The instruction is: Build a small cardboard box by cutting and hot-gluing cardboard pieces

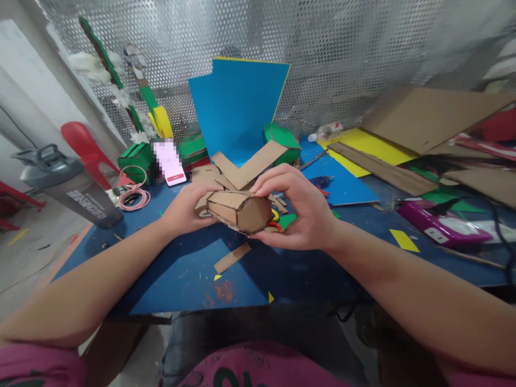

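Between my two hands, above the blue table, is a small faceted cardboard box (pixel 253 215) with slanted sides and rough edges. My left hand (pixel 191 209) grips its left end, fingers behind and thumb in front. At the right end my right hand (pixel 304 207) pinches it, fingers over the top and thumb under the lower edge. Just behind the box rests a V-shaped piece of cardboard (pixel 253 167). Scissors with yellow and orange handles (pixel 275 216) are partly hidden by the box and my right hand. A loose cardboard strip (pixel 233 258) lies on the table in front.
Blue boards (pixel 245 107) lean on the perforated metal wall. A grey shaker bottle (pixel 72 185), a phone (pixel 170 161) and a coiled pink cable (pixel 134 198) stand or lie leftward. On the right are a purple power strip (pixel 439 223), cardboard sheets (pixel 427 118) and a plastic bottle (pixel 327 131).
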The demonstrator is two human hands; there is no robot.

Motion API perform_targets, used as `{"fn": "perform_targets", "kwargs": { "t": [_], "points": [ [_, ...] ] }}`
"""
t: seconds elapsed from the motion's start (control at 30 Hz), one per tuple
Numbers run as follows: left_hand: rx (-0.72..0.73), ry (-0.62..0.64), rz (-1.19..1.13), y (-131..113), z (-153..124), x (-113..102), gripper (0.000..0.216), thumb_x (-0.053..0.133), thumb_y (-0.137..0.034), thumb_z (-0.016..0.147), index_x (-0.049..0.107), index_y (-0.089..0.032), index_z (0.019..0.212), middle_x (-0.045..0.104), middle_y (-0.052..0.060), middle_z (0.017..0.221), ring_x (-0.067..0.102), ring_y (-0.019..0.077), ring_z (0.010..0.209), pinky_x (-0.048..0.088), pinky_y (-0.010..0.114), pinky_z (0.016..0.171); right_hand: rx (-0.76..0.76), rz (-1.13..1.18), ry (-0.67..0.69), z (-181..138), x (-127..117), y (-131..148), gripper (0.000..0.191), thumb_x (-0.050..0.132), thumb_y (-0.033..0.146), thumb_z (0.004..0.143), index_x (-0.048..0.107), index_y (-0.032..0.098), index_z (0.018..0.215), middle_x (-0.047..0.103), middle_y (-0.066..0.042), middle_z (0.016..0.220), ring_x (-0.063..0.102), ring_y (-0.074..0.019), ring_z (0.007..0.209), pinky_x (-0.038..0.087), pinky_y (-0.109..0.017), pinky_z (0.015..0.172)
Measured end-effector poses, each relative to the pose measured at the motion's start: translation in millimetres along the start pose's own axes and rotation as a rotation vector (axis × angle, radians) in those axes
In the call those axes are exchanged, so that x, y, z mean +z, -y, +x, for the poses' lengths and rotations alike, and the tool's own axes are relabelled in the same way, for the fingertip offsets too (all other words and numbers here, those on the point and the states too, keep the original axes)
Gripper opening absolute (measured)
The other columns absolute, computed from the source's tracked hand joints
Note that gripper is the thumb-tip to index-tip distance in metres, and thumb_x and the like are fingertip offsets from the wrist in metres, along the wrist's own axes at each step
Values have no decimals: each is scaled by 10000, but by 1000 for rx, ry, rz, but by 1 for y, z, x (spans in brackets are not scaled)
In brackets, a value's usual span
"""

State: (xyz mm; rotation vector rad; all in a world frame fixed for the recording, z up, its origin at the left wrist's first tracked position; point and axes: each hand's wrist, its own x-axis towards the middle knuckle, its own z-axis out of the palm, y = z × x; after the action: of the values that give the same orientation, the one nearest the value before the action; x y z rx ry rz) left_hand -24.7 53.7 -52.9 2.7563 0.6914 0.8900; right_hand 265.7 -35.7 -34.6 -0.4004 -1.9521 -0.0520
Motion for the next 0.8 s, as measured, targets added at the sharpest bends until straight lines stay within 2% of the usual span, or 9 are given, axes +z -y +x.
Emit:
{"fn": "perform_targets", "kwargs": {
  "t": [0.13,0.3,0.5,0.8],
  "points": [
    [-14,12,-4,0,0,0,551,856,-447,874,680,-252,1358,793,118,1353,750,323,1264,579,486,1107,-14,-12,8,1,0,0,470,892,384,813,632,276,1189,744,-88,1106,721,-286,1005,632,-447,802],
    [-7,-5,-7,0,1,0,562,856,-385,866,651,-251,1372,778,123,1392,746,324,1267,582,489,1106,13,-22,1,-1,-2,2,481,889,295,775,638,280,1185,708,-97,1161,710,-298,1050,643,-458,813],
    [50,-47,3,-1,1,1,526,822,-360,891,635,-242,1368,779,118,1369,754,308,1237,592,458,1072,79,62,-43,-6,1,1,600,895,272,754,595,324,1271,652,-109,1273,683,-327,1142,652,-437,722],
    [115,-142,56,6,-1,2,572,805,-278,860,605,-238,1395,741,117,1305,712,300,1196,598,454,1003,29,-41,26,-2,-5,2,542,857,260,773,605,305,1250,695,-109,1204,706,-326,1099,668,-460,757]
  ]
}}
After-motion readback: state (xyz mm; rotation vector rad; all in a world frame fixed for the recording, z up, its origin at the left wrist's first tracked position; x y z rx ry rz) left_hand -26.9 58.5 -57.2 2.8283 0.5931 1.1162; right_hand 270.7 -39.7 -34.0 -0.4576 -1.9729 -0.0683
